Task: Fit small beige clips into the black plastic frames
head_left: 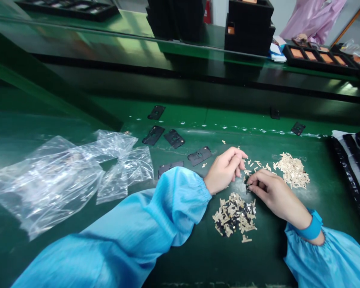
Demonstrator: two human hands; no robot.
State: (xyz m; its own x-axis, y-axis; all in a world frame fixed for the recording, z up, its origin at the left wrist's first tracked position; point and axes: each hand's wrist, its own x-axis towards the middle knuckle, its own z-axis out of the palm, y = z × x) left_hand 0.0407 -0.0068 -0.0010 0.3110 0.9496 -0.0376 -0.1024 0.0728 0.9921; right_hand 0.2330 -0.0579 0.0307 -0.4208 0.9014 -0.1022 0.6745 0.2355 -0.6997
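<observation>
My left hand (226, 169) hovers over the green table with its fingers curled together. Whatever its fingertips hold, if anything, is too small to make out. Close by on the right, my right hand (271, 194) pinches a small dark piece (247, 189) between thumb and fingers. Just below both hands lies a pile of small beige-and-black pieces (235, 216). Beyond my right hand is a heap of tiny cream-coloured pieces (292, 170), with a few loose ones scattered between it and my left fingertips.
Clear plastic bags (57, 180) lie at the left. Several flat black plates (200, 156) rest behind my left hand. Black strips (355, 168) lie at the right edge. A raised shelf holds black trays (321, 58); a person in pink (313, 20) is behind it.
</observation>
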